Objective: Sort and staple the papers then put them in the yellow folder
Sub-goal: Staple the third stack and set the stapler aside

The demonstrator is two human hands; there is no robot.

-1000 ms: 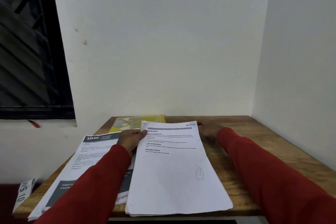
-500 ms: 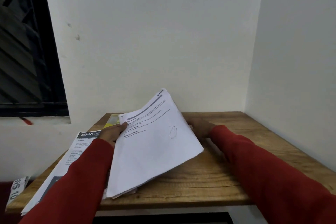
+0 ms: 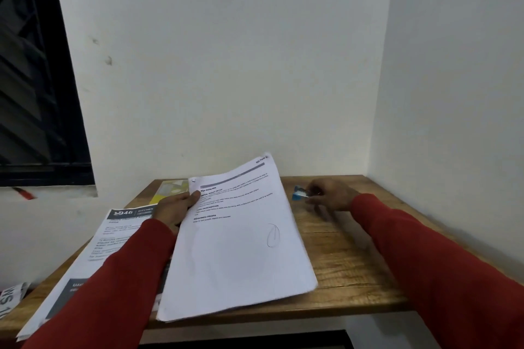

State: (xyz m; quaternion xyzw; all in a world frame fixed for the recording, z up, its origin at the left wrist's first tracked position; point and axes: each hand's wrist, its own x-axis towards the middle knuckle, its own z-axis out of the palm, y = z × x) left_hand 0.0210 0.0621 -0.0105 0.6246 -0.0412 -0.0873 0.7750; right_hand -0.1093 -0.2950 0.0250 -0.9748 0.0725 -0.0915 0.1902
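Observation:
A white stack of printed papers (image 3: 238, 252) is tilted up on its right side, its near edge on the wooden table (image 3: 348, 269). My left hand (image 3: 177, 204) grips the stack at its top left corner. My right hand (image 3: 330, 195) is at the far right of the table, fingers curled round a small blue stapler (image 3: 299, 194). A second printed stack with a dark header (image 3: 113, 238) lies flat on the left under my left arm. The yellow folder (image 3: 171, 191) lies at the far left behind the papers, mostly hidden.
White walls close in behind the table and on its right. A dark window (image 3: 31, 79) is at the left. A printed sheet (image 3: 11, 297) hangs below the table's left edge.
The paper stack went from flat to raised on its right side. My right hand came out from behind the stack and now holds the blue stapler.

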